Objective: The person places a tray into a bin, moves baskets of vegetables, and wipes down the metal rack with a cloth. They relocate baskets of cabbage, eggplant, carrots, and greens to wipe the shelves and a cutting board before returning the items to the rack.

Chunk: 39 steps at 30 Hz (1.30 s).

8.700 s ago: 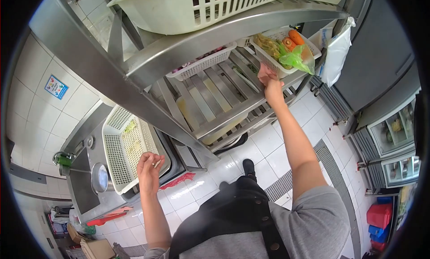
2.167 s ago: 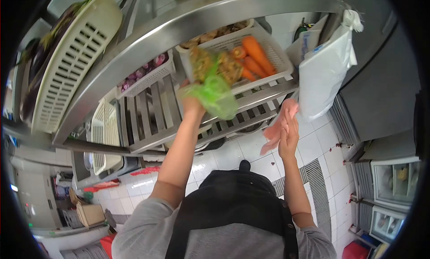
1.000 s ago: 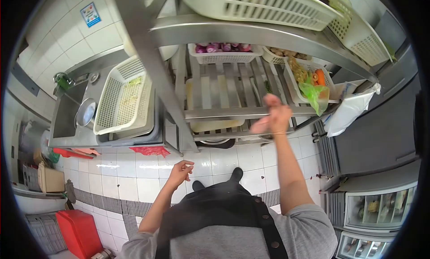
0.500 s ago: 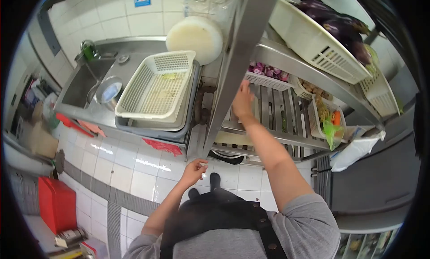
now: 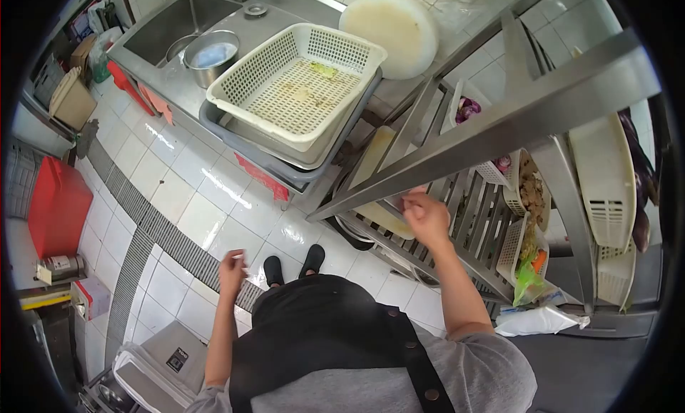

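Observation:
My right hand (image 5: 424, 214) hovers with curled fingers at the front edge of the slatted steel shelf (image 5: 471, 220), just under the rack's slanted steel rail (image 5: 492, 127). Whether it grips anything is hidden. A pale flat board (image 5: 377, 172) lies on the lower level right beside it. My left hand (image 5: 232, 268) hangs low over the tiled floor, pinching a small white object (image 5: 237, 255). On the shelf to the right stand a basket of red onions (image 5: 467, 109), a basket of ginger (image 5: 531, 192) and a basket with carrots and a green bag (image 5: 526, 276).
A white perforated basket (image 5: 296, 84) sits on grey tubs on the steel counter, beside a sink with a steel pot (image 5: 210, 54) and a round white cutting board (image 5: 389, 24). Eggplants (image 5: 640, 199) lie in a high basket. A red bin (image 5: 56, 206) stands left.
The view has swung left and down. My right hand has drawn back from deep in the shelf to its front edge. My left hand has dropped lower, toward the floor.

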Motion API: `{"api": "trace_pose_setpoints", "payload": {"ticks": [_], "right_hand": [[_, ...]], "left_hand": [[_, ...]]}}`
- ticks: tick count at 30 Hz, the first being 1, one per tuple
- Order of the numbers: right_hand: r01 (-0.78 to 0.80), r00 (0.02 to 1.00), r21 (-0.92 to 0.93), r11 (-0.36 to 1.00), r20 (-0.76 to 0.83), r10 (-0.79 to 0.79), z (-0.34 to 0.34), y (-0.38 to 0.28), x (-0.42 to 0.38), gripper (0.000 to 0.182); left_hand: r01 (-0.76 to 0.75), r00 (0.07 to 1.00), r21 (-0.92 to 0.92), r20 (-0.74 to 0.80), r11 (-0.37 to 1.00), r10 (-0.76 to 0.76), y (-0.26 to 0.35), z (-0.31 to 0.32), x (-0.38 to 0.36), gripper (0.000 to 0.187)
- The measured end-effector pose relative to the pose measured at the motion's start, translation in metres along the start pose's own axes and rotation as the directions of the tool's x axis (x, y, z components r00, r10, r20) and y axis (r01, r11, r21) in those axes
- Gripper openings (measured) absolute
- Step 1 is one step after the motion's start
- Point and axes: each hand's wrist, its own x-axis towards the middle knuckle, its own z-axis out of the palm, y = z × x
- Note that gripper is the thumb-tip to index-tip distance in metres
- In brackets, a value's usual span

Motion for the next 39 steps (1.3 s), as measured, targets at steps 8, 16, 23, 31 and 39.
{"api": "trace_pose_setpoints", "payload": {"ticks": [8, 16, 23, 31, 39], "right_hand": [[-0.094, 0.598, 0.982, -0.163, 0.186, 0.780, -0.087, 0.155, 0.095, 0.058], [-0.205, 0.635, 0.953, -0.221, 0.301, 0.711, -0.086, 0.177, 0.146, 0.051], [-0.232, 0.692, 0.963, -0.141, 0.265, 0.671, -0.082, 0.161, 0.150, 0.045], [-0.197, 0.712, 0.780, 0.594, -0.303, 0.634, -0.074, 0.104, -0.008, 0.034], [-0.218, 0.478, 0.366, 0.905, -0.768, 0.426, -0.068, 0.116, -0.131, 0.036]], "left_hand": [[0.519, 0.660, -0.432, -0.347, 0.738, -0.667, -0.343, -0.106, -0.138, 0.011], [0.316, 0.932, 0.392, 0.044, 0.864, -0.360, -0.322, -0.121, -0.243, 0.014], [0.283, 0.836, -0.656, -0.189, 0.700, -0.515, -0.195, -0.107, 0.050, 0.038], [-0.573, 0.782, -0.471, -0.559, 0.671, 0.276, 0.222, 0.043, 0.146, 0.024], [-0.711, 0.700, -0.300, -0.390, 0.636, 0.598, 0.255, 0.128, 0.073, 0.020]]}}
